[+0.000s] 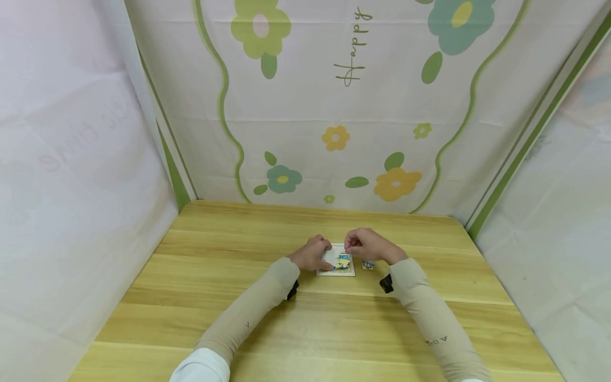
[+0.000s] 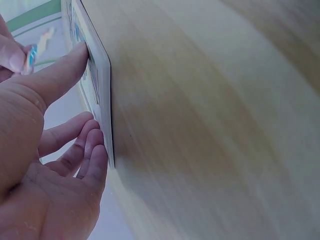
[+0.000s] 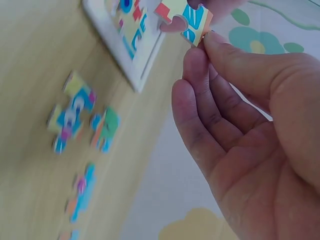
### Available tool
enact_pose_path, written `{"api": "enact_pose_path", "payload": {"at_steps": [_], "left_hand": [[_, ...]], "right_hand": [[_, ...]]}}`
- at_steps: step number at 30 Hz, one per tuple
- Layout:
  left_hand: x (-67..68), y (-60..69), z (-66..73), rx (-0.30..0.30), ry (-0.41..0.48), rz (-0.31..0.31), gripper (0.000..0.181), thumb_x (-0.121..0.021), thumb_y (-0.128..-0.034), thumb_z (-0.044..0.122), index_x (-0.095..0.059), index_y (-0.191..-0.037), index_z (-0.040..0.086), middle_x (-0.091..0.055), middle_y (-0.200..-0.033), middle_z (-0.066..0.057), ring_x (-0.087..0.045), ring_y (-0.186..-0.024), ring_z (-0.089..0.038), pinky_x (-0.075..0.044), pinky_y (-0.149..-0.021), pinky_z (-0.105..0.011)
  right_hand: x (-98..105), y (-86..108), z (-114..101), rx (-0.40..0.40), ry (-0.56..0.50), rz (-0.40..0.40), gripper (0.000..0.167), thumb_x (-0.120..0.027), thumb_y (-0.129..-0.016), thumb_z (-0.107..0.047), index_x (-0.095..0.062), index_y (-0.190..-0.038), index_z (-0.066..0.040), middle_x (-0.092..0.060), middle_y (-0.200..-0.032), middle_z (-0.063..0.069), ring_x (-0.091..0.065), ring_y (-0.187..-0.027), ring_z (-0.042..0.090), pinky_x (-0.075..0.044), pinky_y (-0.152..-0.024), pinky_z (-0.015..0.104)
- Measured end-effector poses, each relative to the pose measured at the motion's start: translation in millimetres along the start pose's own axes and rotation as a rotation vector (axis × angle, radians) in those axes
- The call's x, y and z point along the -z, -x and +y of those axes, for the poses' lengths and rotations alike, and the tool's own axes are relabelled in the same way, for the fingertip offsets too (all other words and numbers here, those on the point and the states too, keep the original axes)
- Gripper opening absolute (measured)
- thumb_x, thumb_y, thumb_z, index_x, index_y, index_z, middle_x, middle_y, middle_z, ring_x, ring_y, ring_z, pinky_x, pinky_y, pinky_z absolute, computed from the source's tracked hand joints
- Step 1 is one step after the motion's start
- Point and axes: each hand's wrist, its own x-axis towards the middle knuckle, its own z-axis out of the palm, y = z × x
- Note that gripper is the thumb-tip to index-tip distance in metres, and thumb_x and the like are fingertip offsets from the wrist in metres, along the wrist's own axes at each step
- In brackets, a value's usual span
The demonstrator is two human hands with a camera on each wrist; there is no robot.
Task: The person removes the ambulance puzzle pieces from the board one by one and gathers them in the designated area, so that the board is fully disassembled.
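A white-rimmed jigsaw puzzle board lies on the table, partly filled with colourful pieces. My left hand holds it at its left side. In the left wrist view the left thumb presses on the board's face, and bent fingertips touch the rim. Above the board's right side, my right hand pinches a puzzle piece between thumb and index finger. This piece is blue, cream and red, held off the board. Loose puzzle pieces lie right of the board.
Several loose pieces, among them a green and blue puzzle piece, are spread on the wooden table near the right hand. A flower-printed cloth rises behind the table, with more cloth at both sides.
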Motion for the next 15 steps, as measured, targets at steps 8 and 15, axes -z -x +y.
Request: {"api": "enact_pose_path", "payload": {"at_steps": [8, 15], "left_hand": [[-1.9, 0.3, 0.0, 0.018, -0.01, -0.001, 0.063, -0.083, -0.0937, 0.034, -0.06, -0.144, 0.002, -0.056, -0.135, -0.009, -0.05, -0.112, -0.019, -0.048, -0.103, -0.033], [-3.2, -1.0, -0.9, 0.028, -0.018, -0.002, 0.065, -0.083, -0.093, 0.035, -0.06, -0.144, 0.003, -0.056, -0.138, -0.009, -0.051, -0.116, -0.019, -0.048, -0.106, -0.034]], "right_hand": [[20.9, 34.6, 10.2, -0.035, 0.0, -0.006, 0.007, -0.066, -0.104, -0.007, -0.069, -0.097, -0.008, -0.073, -0.097, 0.014, -0.069, -0.088, 0.033, -0.054, -0.074, 0.028], [39.1, 61.0, 25.9, -0.057, 0.049, 0.007, 0.009, -0.067, -0.103, -0.006, -0.068, -0.095, -0.01, -0.072, -0.093, 0.007, -0.066, -0.085, 0.022, -0.053, -0.073, 0.028]]}}
